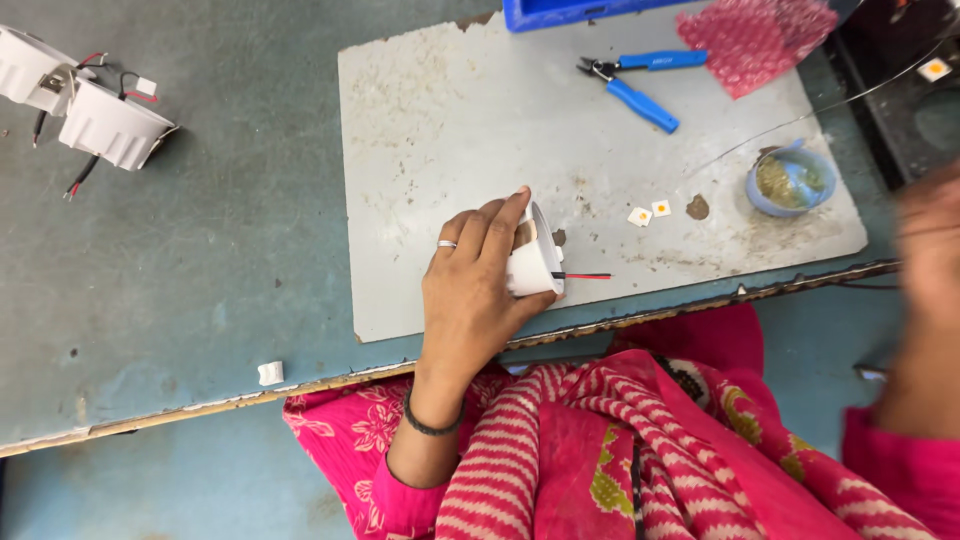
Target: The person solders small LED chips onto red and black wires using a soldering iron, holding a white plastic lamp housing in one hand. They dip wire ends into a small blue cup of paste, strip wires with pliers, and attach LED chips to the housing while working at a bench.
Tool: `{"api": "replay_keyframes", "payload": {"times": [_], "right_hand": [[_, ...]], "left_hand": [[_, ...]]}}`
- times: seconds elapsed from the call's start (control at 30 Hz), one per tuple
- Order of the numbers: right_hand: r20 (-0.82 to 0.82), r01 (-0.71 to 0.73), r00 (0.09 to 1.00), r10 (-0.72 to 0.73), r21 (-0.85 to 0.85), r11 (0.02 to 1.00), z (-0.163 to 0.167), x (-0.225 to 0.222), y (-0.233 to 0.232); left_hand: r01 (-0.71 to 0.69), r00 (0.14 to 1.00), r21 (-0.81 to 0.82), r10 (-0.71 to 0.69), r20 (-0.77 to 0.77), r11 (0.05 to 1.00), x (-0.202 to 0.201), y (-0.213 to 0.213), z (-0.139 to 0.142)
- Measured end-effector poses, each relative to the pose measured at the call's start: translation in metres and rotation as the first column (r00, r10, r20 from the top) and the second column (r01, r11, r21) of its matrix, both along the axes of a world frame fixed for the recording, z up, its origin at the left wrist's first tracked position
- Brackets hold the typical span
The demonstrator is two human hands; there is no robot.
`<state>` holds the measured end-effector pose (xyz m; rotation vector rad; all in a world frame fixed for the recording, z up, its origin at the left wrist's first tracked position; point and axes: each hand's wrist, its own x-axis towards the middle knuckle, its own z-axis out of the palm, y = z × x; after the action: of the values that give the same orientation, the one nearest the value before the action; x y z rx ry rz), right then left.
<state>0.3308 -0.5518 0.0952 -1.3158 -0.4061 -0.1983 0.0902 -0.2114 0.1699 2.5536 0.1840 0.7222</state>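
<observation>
Grey-green worktable (pixel 200 260), scuffed, with a pale worn board (pixel 450 110) lying on top toward the far right; the near edge of table is chipped. Left hand (pixel 475 275) rests on the board's near edge, fingers curled round a small white lamp housing (pixel 537 258), thumb under, index finger over the top; firm grip, hand mostly closed around it. A ring shows on one finger, a dark band at the wrist. Red and black wires (pixel 585 276) stick out of the housing to the right, lying on the board. Right hand (pixel 930 250) sits at the right frame edge, badly blurred, above the table edge; cannot tell if it is open or holding anything. On the board, further off: blue-handled cutters (pixel 640 85), a pink bubble-wrap piece (pixel 755 35), a small blue bowl (pixel 792 180) with brownish contents, two tiny white squares with orange dots (pixel 650 212) between bowl and housing. Far left on the table are two more white housings (pixel 70 95) with wires, well apart from the hand. A small white clip (pixel 270 373) lies near the table's front edge. Pink patterned clothing and a striped scarf fill the bottom.
</observation>
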Motion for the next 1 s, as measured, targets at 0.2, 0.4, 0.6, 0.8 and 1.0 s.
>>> {"api": "replay_keyframes", "payload": {"times": [0.2, 0.4, 0.6, 0.8, 1.0], "right_hand": [[-0.023, -0.465, 0.88, 0.474, -0.238, 0.853, 0.01, -0.106, 0.098], [0.248, -0.295, 0.805, 0.539, -0.62, 0.727, 0.043, -0.116, 0.148], [0.225, -0.294, 0.84, 0.494, -0.577, 0.762, 0.028, -0.111, 0.153], [0.146, -0.326, 0.874, 0.464, -0.532, 0.782, 0.018, -0.107, 0.146], [0.059, -0.435, 0.858, 0.51, -0.445, 0.783, 0.012, -0.101, 0.141]], "left_hand": [[0.011, 1.0, 0.013, -0.011, -0.002, 1.0, 0.004, -0.002, 0.003], [0.016, 1.0, 0.014, -0.016, -0.005, 1.0, 0.001, -0.002, -0.004], [0.074, 0.993, -0.007, -0.074, -0.097, 0.997, 0.011, 0.004, 0.011], [0.13, 0.987, 0.183, -0.144, 0.066, 0.974, 0.007, -0.023, 0.047], [0.119, 0.993, 0.21, -0.112, -0.043, 0.971, 0.013, -0.04, 0.012]]}}
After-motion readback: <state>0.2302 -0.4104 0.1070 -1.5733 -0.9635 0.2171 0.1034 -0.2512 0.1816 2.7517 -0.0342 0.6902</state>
